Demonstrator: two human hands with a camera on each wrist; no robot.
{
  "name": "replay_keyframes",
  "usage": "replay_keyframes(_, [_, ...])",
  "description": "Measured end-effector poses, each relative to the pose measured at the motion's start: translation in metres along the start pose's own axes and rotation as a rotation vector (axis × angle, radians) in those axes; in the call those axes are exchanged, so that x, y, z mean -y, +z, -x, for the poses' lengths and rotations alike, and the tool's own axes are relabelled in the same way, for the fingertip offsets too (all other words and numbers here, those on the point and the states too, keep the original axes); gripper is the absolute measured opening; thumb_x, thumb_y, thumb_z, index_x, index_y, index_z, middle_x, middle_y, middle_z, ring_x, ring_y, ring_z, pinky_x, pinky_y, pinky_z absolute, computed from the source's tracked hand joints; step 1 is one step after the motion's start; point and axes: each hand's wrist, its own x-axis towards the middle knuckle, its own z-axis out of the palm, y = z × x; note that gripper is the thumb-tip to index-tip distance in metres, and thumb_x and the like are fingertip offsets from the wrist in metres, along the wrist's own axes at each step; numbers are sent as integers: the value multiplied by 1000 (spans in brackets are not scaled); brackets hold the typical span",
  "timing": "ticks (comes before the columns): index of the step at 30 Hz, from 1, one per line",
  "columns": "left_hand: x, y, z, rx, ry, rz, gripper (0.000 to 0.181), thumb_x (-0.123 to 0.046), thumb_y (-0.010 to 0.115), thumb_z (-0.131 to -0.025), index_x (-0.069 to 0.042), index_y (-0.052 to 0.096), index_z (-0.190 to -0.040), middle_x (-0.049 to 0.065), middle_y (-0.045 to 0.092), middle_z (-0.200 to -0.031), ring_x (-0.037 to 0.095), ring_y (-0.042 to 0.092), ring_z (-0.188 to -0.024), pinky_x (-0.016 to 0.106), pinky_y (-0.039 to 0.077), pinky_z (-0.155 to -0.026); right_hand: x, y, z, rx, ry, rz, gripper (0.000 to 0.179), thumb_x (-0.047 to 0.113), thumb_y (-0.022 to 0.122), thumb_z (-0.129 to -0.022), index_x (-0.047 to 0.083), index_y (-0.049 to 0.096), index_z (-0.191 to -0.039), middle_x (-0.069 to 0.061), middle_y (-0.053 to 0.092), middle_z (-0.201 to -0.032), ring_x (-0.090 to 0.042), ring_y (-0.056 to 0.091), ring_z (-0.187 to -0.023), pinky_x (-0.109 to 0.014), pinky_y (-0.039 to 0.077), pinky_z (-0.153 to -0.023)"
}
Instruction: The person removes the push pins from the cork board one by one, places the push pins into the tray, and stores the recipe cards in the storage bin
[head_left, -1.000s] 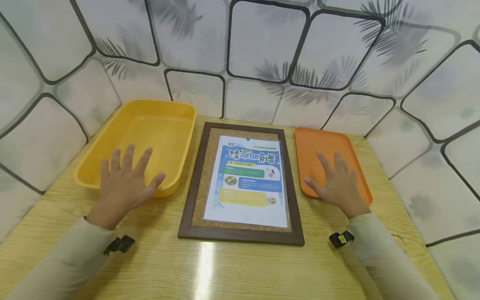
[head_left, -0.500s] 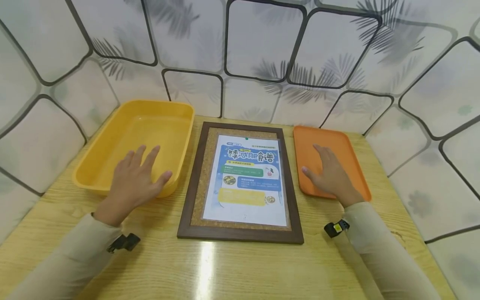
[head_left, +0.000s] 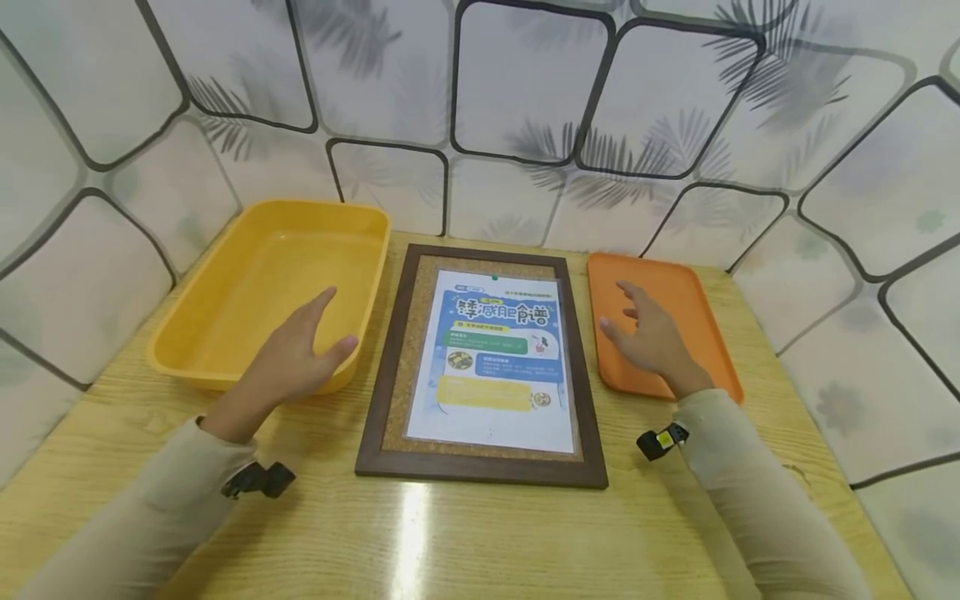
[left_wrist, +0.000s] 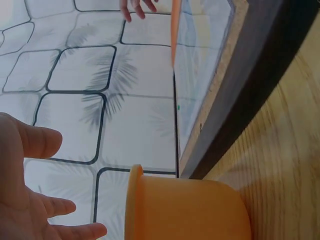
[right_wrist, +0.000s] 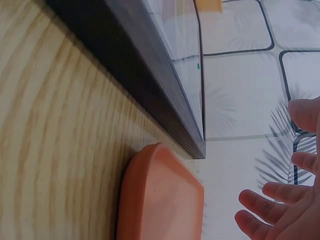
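Observation:
My left hand (head_left: 288, 362) hovers over the near right corner of a deep yellow bin (head_left: 225, 333), turned on edge with the thumb apart from the fingers. Nothing is in its grasp. Above an orange tray (head_left: 705, 333) is my right hand (head_left: 652, 337), also holding nothing, its thumb apart and its fingers loosely bent. The right wrist view shows those fingers (right_wrist: 262, 205) spread in the air beyond the tray's rim. Between the hands lies a brown-framed cork board (head_left: 480, 468) with a printed sheet (head_left: 495, 367) on it.
The wooden table (head_left: 487, 542) carries the bin, board and tray in a row. Behind and on both sides stand patterned fabric walls (head_left: 517, 83) with dark outlines and leaf prints. Small black devices (head_left: 258, 479) are strapped at both wrists.
Both hands have rolled from palm-down with spread fingers to thumb-up on edge. The left has shifted right, and the right slightly left. Bin, board and tray have stayed put.

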Motion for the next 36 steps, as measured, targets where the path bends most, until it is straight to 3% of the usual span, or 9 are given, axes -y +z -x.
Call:
replay_keyframes(7, [-8, 0, -2, -6, -22, 121, 71, -36, 47, -102, -3, 13, -154, 26, 24, -153, 49, 26, -135, 66, 24, -105, 4, 4, -10, 12, -6, -89, 69, 42, 52, -99, 8, 25, -151, -27, 32, -149, -45, 48, -122, -56, 40, -99])
replay_keyframes(14, [-17, 1, -5, -9, -57, 276, 67, -32, 47, -102, -6, 15, -154, 23, 26, -154, 43, 26, -138, 59, 26, -108, 11, 7, -20, 41, 52, -176, 70, 47, 52, -98, 12, 25, -152, -22, 32, -151, -42, 48, -125, -55, 44, -95])
replay_keyframes(20, [-22, 2, -7, 15, -72, 386, 64, -32, 46, -103, -10, 14, -155, 21, 24, -155, 43, 29, -137, 61, 31, -104, 16, 10, -29, 41, 90, -218, 67, 42, 54, -98, 12, 27, -152, -20, 34, -151, -43, 46, -125, -57, 43, -96])
replay_keyframes(28, [-26, 5, -12, 73, -74, 542, 62, -29, 43, -104, -7, 15, -154, 24, 24, -153, 48, 38, -129, 59, 31, -105, 25, 13, -39, 54, 55, -249, 65, 40, 52, -100, 9, 28, -151, -22, 37, -148, -45, 44, -126, -57, 40, -99])
replay_keyframes(36, [-31, 14, -16, 83, -77, 591, 57, -24, 42, -105, -5, 19, -153, 25, 29, -151, 43, 33, -134, 57, 30, -106, 30, 21, -52, 37, 55, -295, 55, 34, 53, -100, 5, 39, -144, -24, 47, -140, -42, 46, -125, -54, 39, -100])
